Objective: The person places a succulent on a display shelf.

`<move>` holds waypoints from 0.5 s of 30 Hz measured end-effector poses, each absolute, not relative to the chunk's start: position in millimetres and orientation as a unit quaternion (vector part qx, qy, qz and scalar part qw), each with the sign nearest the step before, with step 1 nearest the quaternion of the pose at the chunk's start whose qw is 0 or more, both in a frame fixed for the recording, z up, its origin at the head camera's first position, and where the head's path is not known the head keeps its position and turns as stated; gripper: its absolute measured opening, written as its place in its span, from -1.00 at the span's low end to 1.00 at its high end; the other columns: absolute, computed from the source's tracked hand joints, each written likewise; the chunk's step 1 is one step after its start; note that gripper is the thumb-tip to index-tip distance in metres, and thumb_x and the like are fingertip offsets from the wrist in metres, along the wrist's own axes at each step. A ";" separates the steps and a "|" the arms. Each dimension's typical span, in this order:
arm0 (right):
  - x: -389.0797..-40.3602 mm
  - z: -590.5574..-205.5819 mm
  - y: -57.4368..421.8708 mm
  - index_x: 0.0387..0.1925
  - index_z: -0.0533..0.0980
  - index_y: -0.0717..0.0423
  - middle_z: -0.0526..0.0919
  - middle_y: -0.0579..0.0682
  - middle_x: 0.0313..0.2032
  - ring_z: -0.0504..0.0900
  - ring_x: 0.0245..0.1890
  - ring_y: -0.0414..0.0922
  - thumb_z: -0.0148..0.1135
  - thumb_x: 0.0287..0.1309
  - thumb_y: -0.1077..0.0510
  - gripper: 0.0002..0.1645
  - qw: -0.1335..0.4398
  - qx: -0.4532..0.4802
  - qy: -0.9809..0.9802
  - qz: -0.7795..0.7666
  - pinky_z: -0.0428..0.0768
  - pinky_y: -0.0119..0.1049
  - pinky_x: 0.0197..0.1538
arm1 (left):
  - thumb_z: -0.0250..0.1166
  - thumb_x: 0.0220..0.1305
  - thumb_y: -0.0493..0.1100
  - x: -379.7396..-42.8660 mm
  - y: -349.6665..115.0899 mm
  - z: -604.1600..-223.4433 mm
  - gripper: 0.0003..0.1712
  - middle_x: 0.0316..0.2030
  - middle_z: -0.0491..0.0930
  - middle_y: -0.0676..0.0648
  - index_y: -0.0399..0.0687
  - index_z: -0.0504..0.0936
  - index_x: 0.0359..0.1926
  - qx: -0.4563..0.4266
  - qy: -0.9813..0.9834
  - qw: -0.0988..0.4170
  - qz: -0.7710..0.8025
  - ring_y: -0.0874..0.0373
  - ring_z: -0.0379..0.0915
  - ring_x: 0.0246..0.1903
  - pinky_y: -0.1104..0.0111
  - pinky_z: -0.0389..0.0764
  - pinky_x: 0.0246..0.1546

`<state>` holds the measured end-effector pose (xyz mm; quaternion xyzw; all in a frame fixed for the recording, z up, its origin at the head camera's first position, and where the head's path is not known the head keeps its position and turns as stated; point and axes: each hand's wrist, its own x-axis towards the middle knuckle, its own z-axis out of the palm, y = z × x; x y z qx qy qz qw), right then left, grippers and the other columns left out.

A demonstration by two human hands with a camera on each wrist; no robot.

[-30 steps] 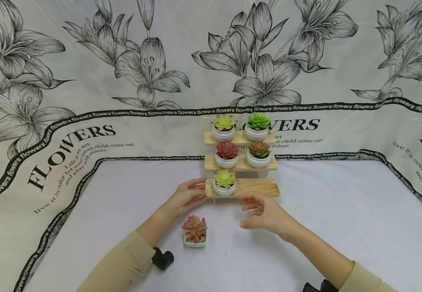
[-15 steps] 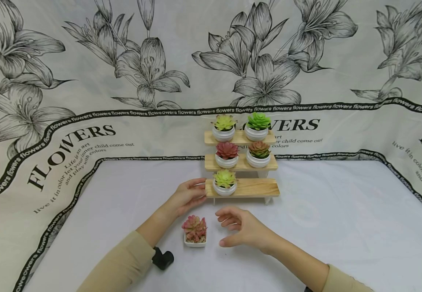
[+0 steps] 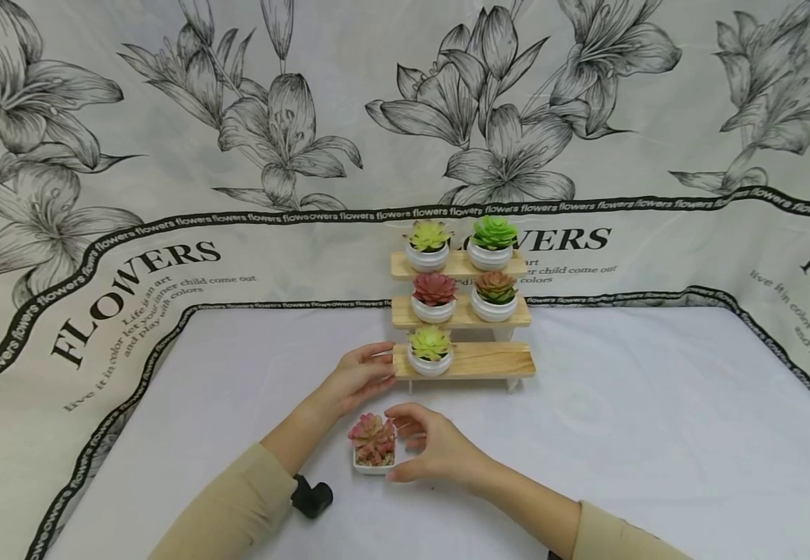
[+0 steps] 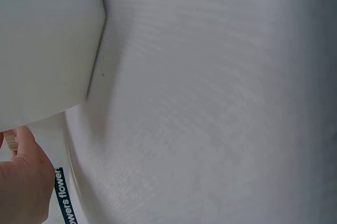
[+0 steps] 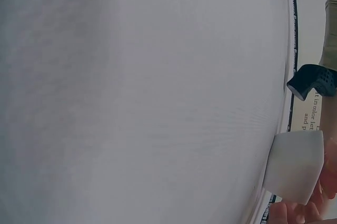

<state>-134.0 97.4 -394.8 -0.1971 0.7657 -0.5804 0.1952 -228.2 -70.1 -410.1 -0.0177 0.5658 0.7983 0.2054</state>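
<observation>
My left hand grips the left end of the lowest tier of a three-tier wooden shelf stand. In the left wrist view, a bit of wood shows at its fingers. A pink-red succulent in a square white pot stands upright on the table in front of the stand. My right hand is at this pot's right side, its thumb by the front corner and its fingers by the leaves. Whether they touch the pot is hard to tell. The white pot looms near the fingers in the right wrist view.
On the stand's lowest tier, a yellow-green succulent sits at the left. The middle tier bears a red succulent and a green-red one. Above are a yellow-green and a bright green succulent. A flower-printed cloth hangs behind.
My right hand has moved left and toward me, from the front of the lowest tier to the right side of the square pot. The left hand keeps its place on the stand.
</observation>
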 end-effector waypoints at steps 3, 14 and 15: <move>-135.3 -396.8 93.3 0.15 0.34 0.30 0.47 0.10 -0.05 0.45 -0.04 0.00 0.50 -0.26 0.35 -0.16 0.194 -0.203 0.764 -0.581 0.52 -0.09 0.07 | 0.03 0.18 -0.56 -227.7 -70.7 -408.9 -0.40 -0.19 0.48 -0.10 -0.43 0.21 0.27 -0.018 0.565 0.207 0.798 0.22 0.51 -0.34 0.42 0.61 -0.23; -139.4 -399.8 82.6 0.09 0.39 0.21 0.53 -0.01 -0.13 0.51 -0.12 -0.10 0.50 -0.30 0.36 -0.21 0.202 -0.195 0.775 -0.566 0.57 -0.27 -0.03 | 0.03 0.17 -0.57 -226.9 -71.0 -408.1 -0.40 -0.26 0.49 -0.05 -0.44 0.20 0.27 -0.019 0.567 0.207 0.797 0.23 0.52 -0.37 0.43 0.62 -0.25; -140.2 -399.4 82.2 0.09 0.40 0.21 0.53 -0.02 -0.14 0.51 -0.13 -0.11 0.50 -0.30 0.35 -0.22 0.202 -0.194 0.777 -0.563 0.57 -0.28 -0.05 | 0.03 0.17 -0.57 -227.2 -71.0 -407.8 -0.40 -0.26 0.49 -0.04 -0.44 0.20 0.27 -0.019 0.567 0.206 0.797 0.23 0.52 -0.38 0.43 0.62 -0.25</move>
